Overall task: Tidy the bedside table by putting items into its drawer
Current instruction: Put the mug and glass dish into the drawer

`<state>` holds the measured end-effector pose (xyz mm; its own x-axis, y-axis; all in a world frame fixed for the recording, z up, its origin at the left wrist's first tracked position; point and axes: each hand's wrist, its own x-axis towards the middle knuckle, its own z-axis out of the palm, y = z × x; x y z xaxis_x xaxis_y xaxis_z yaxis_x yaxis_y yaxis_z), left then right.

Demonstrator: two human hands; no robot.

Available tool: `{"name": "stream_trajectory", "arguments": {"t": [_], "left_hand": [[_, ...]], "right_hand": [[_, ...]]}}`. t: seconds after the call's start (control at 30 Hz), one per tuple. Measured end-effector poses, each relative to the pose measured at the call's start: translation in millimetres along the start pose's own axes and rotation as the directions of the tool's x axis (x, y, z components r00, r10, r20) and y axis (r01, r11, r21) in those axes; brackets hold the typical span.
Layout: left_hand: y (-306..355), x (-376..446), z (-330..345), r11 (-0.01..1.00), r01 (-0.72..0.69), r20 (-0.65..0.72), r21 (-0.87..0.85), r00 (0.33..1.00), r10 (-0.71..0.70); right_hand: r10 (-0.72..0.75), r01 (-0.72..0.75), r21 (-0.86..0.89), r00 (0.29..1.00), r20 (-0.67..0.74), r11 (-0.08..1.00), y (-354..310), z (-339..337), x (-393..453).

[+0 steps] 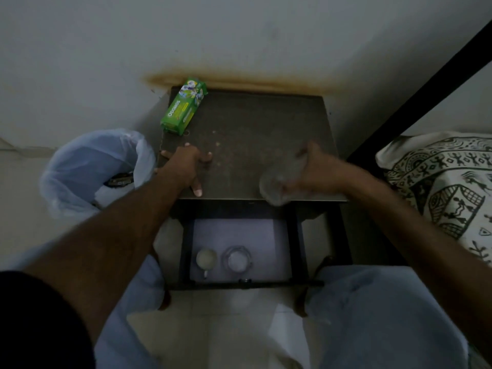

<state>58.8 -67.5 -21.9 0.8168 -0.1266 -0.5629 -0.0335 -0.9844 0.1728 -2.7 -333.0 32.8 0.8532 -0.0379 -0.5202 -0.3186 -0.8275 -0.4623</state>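
Your right hand (311,169) curls around a clear glass (277,186), tilted at the table's (266,129) front edge above the open drawer (239,230). Blurred, it could slip or strike the rim. Your left hand (186,166) lies flat, fingers spread; the green box (183,106) waits at the back-left corner.

The only wording that can be read stands on the green rectangular cardboard carton (183,106) lying at the back left corner of the dark tabletop (255,145): the brand name "ODOMOS" is printed in white capital letters along its long side face, running lengthwise toward the carton's near end. A yellow-green band next to that name carries smaller print that is too fine to make out. The far end of the carton shows a white and blue picture panel, and any writing there is too small to tell.
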Motion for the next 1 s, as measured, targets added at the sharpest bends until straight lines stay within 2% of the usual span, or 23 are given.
{"name": "stream_trajectory", "arguments": {"t": [0.13,0.23,0.33,0.4,0.53,0.67,0.83,1.0], "left_hand": [[-2,-1,4,1.0,-0.016,-0.018,0.012,1.0,0.016],[-1,-4,3,0.999,-0.015,-0.029,0.035,0.999,0.016],[2,-7,1,0.998,-0.02,-0.019,0.055,1.0,0.021],[1,-5,3,1.0,-0.012,-0.029,0.007,1.0,0.013],[-1,0,3,1.0,-0.019,-0.028,-0.002,0.999,0.019],[2,4,4,1.0,-0.002,-0.006,0.0,1.0,0.002],[-3,7,9,0.999,-0.024,-0.053,-0.037,0.998,0.022],[-4,9,12,0.997,-0.012,-0.073,-0.081,0.997,0.006]], "right_hand": [[0.122,-0.034,-0.317,0.957,0.263,0.948,13,62,-44],[0.184,-0.055,-0.366,0.926,0.328,0.929,30,118,-38],[0.216,-0.097,-0.394,0.938,0.27,0.914,49,156,-13],[0.249,-0.151,-0.391,0.945,0.212,0.908,62,172,5],[0.326,-0.279,-0.278,0.935,0.139,0.919,99,206,39],[0.363,-0.314,-0.293,0.922,0.132,0.903,127,239,53],[0.389,-0.348,-0.294,0.917,0.092,0.89,141,272,57],[0.415,-0.383,-0.244,0.905,0.095,0.891,143,279,59]]}}
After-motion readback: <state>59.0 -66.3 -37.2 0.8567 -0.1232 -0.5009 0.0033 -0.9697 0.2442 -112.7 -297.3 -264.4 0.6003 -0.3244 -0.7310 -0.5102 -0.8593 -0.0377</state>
